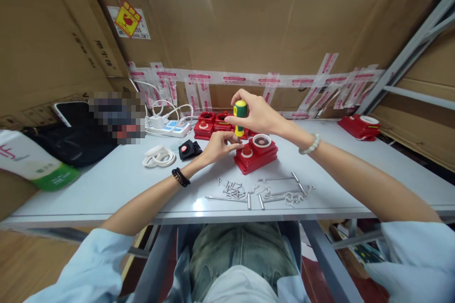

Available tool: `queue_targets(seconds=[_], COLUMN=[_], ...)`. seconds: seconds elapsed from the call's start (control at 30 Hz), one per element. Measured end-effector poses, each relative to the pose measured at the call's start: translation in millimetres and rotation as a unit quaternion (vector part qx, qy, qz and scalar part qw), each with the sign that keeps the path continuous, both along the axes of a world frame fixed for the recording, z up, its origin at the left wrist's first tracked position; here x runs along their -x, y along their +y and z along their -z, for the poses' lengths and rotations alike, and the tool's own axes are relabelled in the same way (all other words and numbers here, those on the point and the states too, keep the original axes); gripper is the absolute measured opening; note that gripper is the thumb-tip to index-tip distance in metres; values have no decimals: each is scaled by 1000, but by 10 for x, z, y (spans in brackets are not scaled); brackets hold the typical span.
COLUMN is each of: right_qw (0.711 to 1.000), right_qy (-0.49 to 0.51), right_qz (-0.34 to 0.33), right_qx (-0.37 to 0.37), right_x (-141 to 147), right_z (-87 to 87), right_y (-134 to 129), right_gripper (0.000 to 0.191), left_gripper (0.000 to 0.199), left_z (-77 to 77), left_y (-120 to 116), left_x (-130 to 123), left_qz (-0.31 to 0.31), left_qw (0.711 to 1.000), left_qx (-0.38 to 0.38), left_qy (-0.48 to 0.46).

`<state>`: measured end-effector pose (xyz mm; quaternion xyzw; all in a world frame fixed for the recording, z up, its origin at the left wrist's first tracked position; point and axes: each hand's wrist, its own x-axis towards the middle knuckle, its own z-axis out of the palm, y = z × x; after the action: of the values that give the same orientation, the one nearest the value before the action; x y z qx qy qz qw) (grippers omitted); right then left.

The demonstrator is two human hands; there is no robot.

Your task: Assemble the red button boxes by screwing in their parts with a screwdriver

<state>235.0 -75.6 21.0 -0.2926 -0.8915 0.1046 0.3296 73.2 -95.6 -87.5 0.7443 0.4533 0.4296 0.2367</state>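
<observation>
My right hand [254, 111] is closed round the green and yellow handle of a screwdriver [240, 110], which stands upright with its shaft pointing down. Below it, my left hand [222, 146] pinches close to the shaft, at the back left corner of a red box [258, 160]; its fingers hide whatever is between them. On the box's top are a red round knob [246, 150] and a white-rimmed round part [262, 140]. In front of the box lies a heap of small screws [234, 190]. Beside them are several thin metal rods with crossbars [282, 194] and short white cords or chains.
Behind my hands stand more red boxes [205, 125]; another red box [359, 127] sits far right. Left are a black part [189, 150], a coiled white cable [159, 156], a power strip [174, 128] and a white-green pack [39, 163]. Cardboard [249, 23] walls the table's back.
</observation>
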Motion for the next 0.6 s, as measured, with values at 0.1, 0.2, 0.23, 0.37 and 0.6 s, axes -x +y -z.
queue_targets(seconds=[0.1, 0.2, 0.23, 0.37, 0.6], right_qw=[1000, 1000, 1000, 999, 997], right_qy=[10, 12, 14, 31, 73], right_qz=[-4, 6, 9, 9, -4], right_qx=[-1, -6, -4, 6, 18], right_x=[-1, -7, -11, -20, 8], right_z=[9, 0, 1, 28, 110], right_y=[9, 7, 5, -6, 18], right_gripper=[27, 24, 25, 25, 23], left_gripper=[27, 23, 22, 19, 27], left_z=[-15, -61, -75, -74, 38], left_y=[5, -8, -11, 14, 63], left_x=[31, 86, 100, 91, 17], left_qz=[-10, 46, 66, 70, 33], left_qw=[1000, 999, 998, 997, 998], left_qx=[5, -7, -10, -18, -31], left_qy=[2, 16, 20, 14, -48])
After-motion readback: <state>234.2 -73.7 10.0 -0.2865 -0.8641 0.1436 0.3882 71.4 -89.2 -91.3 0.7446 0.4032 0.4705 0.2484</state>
